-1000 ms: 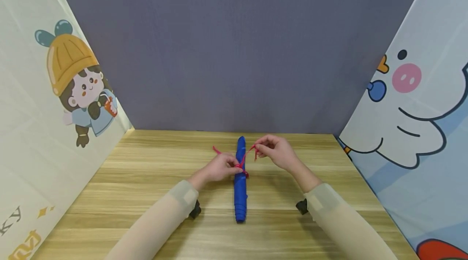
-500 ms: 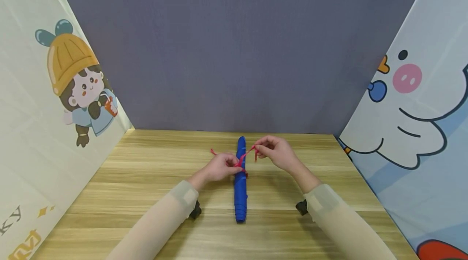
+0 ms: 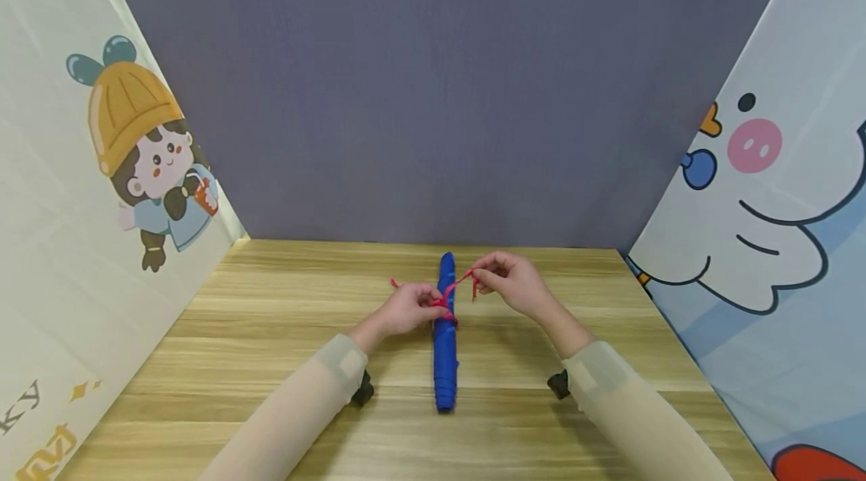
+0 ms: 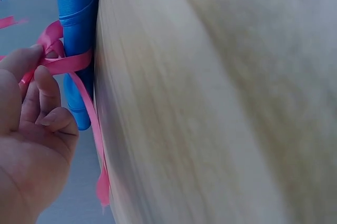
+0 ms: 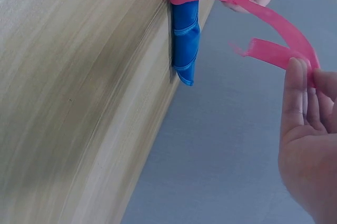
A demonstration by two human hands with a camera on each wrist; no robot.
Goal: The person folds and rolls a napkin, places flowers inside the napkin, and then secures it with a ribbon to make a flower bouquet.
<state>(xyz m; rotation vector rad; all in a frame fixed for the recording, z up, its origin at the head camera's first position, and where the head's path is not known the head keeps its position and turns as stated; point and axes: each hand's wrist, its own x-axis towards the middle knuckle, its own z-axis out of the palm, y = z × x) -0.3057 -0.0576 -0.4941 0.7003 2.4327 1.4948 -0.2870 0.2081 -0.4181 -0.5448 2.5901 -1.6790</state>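
A tightly rolled blue sheet (image 3: 444,368), its material unclear, lies lengthwise on the table, with a pink ribbon (image 4: 68,64) looped around its middle. At the crossing of the ribbon, my left hand (image 3: 406,308) pinches it between thumb and forefinger, against the roll's left side. My right hand (image 3: 514,282) is raised to the right of the roll and pinches one ribbon end, whose frayed tip hangs free. Between the two hands that length of ribbon (image 5: 279,21) runs slightly slack. The other ribbon tail trails out past my left hand, in the left wrist view along the tabletop.
The wood-grain table (image 3: 271,361) ends at a grey back panel (image 3: 433,90). A cartoon-printed cloth (image 3: 47,203) stands on the left side, another printed cloth (image 3: 778,240) on the right. Dark wrist devices (image 3: 558,384) sit under both sleeves.
The ribbon at the left fingertips has gathered into a tighter crossing over the roll. The left tail has drawn in slightly toward the left hand. Both hands stay almost in place.
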